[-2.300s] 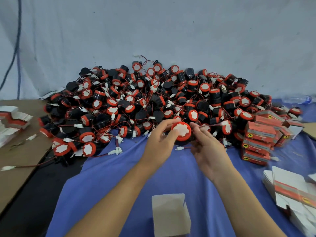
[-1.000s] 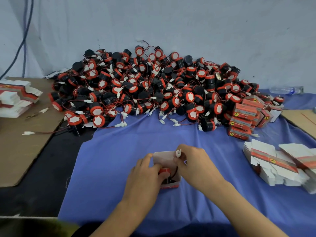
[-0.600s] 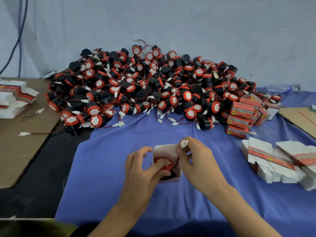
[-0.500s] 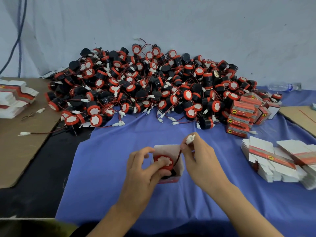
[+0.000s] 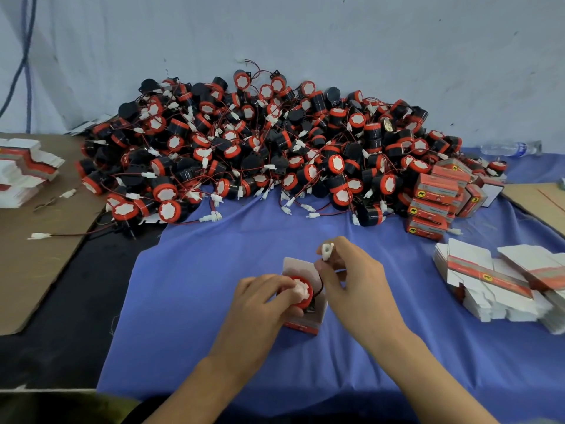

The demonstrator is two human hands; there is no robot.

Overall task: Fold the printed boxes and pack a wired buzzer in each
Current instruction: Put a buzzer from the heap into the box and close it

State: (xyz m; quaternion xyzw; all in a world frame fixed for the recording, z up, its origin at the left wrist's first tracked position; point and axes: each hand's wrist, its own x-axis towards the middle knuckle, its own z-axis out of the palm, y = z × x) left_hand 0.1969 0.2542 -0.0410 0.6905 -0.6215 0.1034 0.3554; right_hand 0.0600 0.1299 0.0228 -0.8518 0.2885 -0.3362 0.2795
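Packing step, frame centre: left hand (image 5: 263, 304) fingers curled on buzzer (image 5: 301, 290) in open box (image 5: 302, 316); right hand (image 5: 351, 283) pinches connector (image 5: 327, 250). Next: tuck wire in, close flap.

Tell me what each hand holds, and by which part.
The left hand grips the buzzer by its red-rimmed round body, at the open box. The right hand pinches the white connector at the end of that buzzer's wire.

It looked like a makeshift packing workshop. A great heap of wired buzzers (image 5: 275, 142) lay banked against a bare grey wall (image 5: 367, 41). Flat printed cartons (image 5: 495, 280) sat stacked nearby, with folded red boxes (image 5: 437, 191) piled beside the heap, all on a blue cloth (image 5: 198, 286) and cardboard sheets (image 5: 36, 264).
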